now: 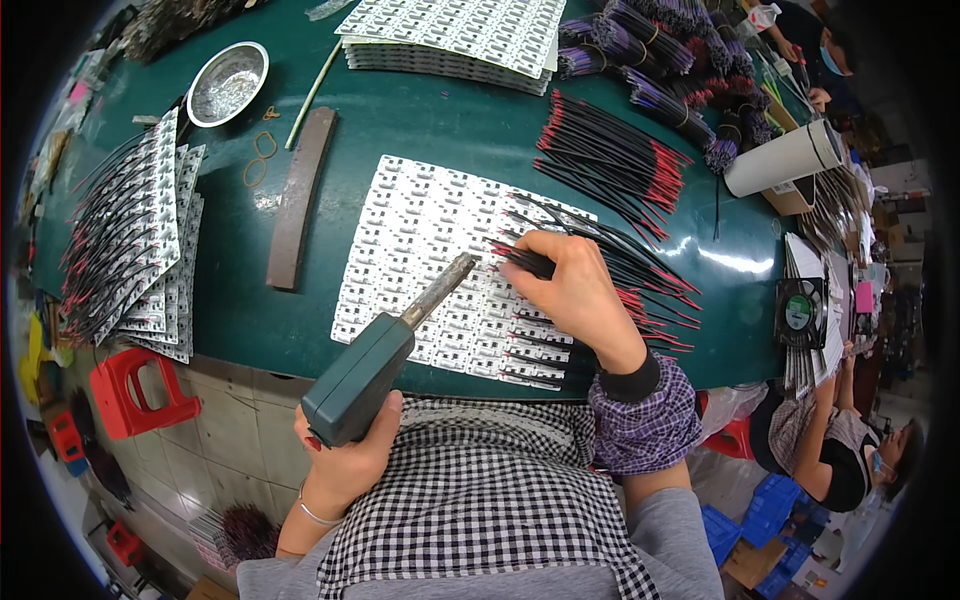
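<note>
My left hand (352,458) is wrapped round the grip of a dark green soldering gun (362,372), its metal barrel pointing up and to the right. Beneath it lies a white panel of small circuit boards (412,212), flat on the table. Over the panel's right side, my right hand (580,292) pinches black wires (528,262) with red ends, close to the barrel's tip. Several more black wires (540,356) run from the panel's right columns out past its edge. The contact between barrel tip and wire ends is too small to tell.
Loose black-red wires (610,150) lie at the far right of the green table (230,310), near bundled purple wires (650,45). Stacked panels (450,40) stand at the back. Wired panels (150,240), a metal bowl (228,84) and a brown bar (302,200) sit left. Another person (830,445) is at right.
</note>
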{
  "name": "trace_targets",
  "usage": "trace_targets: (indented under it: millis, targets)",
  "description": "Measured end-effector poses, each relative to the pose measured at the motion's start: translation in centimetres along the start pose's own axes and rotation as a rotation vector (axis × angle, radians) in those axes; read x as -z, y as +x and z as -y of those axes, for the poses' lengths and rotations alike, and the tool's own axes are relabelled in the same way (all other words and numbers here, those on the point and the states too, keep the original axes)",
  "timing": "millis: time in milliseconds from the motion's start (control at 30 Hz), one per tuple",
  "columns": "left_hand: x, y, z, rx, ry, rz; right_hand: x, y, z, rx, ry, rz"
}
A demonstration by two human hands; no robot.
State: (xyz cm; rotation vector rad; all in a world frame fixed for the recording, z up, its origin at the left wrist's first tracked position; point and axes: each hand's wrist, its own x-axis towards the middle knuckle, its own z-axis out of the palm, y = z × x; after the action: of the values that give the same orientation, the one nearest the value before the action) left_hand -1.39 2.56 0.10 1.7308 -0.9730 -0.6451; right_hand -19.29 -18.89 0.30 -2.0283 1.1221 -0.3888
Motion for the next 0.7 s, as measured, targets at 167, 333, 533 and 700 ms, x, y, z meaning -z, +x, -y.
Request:
trace_targets:
  millis: [167, 333, 533, 700]
  targets:
    - [-0.2, 0.1, -0.1, -0.058, -0.047, -0.006, 0.0, -0.9, -1.5, 0.332, 0.047, -0.166]
    - [0.5, -0.5, 0.8, 0.019, -0.110, 0.086, 0.4, -2.3, 0.9, 0.144, 0.176, -0.155]
    - [0.7, -0.8, 1.2, 0.049, -0.132, 0.083, -0.5, -2.7, 0.5, 0.133, 0.014, -0.124]
    - [0.7, -1.0, 1.4, 0.103, -0.154, 0.057, -0.6, -2.4, 0.0, 0.192, 0.120, -0.043]
